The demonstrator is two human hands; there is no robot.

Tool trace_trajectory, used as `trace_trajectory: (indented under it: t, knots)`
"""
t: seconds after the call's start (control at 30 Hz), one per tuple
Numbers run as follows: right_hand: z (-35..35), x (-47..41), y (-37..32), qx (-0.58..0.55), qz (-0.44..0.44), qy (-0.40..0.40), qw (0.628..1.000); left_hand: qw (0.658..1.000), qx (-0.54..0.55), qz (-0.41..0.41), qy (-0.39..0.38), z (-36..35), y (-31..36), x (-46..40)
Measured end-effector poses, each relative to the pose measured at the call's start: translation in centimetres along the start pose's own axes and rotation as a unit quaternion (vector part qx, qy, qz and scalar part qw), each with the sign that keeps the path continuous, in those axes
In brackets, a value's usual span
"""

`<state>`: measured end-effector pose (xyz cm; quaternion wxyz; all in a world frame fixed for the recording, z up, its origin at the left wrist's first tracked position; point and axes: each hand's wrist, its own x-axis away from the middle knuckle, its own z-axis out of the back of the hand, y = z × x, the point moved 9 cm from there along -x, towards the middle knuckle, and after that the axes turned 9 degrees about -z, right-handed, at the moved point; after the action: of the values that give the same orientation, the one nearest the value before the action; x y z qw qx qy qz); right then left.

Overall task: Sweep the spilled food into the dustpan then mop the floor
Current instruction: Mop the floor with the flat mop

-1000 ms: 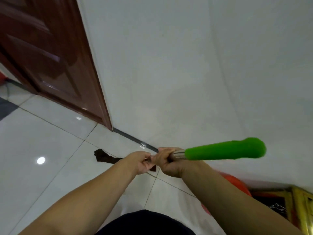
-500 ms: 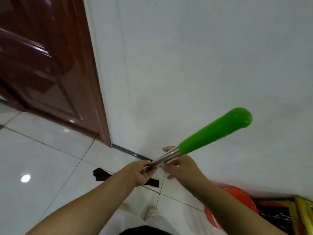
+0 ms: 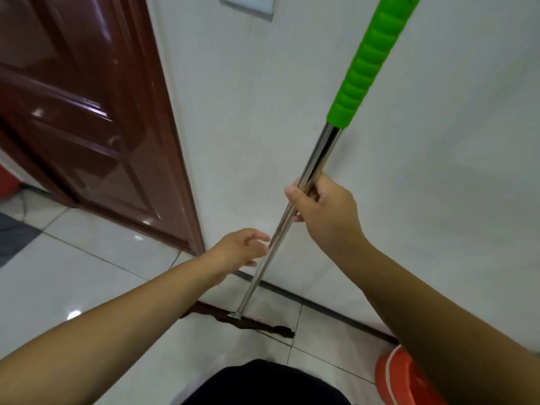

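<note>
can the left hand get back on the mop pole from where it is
Probably yes. The left hand is open right beside the mop pole, just below the right hand gripping it, with nothing between the fingers and the metal.

Mop held near-upright against the white wall

The right hand [image 3: 327, 211] grips the mop's steel pole [image 3: 292, 211] below its green grip [image 3: 365, 59] — the left hand [image 3: 239, 249] hangs loose beside it; the dark mop head [image 3: 257, 323] lies on the tiled floor [image 3: 87, 276] by a brown door [image 3: 87, 112].
</note>
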<state>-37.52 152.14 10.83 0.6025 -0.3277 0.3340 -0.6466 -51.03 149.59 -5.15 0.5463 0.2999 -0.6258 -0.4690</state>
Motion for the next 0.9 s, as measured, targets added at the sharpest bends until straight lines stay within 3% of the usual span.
trace_trajectory:
  t: [0.13, 0.23, 0.6, 0.9]
  knots:
    - [0.8, -1.1, -1.1, -0.001, 0.012, 0.011, 1.000, 0.986, -0.091, -0.138, 0.037, -0.8, 3.4, -1.1]
    - [1.0, -1.8, -0.6, -0.002, 0.007, 0.011, 1.000, 0.978, -0.110, -0.169, 0.044, -1.4, 3.5, -2.1]
    - [-2.8, -3.3, 9.1, 0.018, -0.065, -0.015, 0.998, 0.983, -0.140, -0.086, 0.076, -4.6, -0.4, -5.6]
    - [-4.0, -6.0, 11.3, 0.021, -0.075, -0.075, 0.994, 0.979, -0.133, -0.084, 0.130, -4.9, -1.1, -8.3]
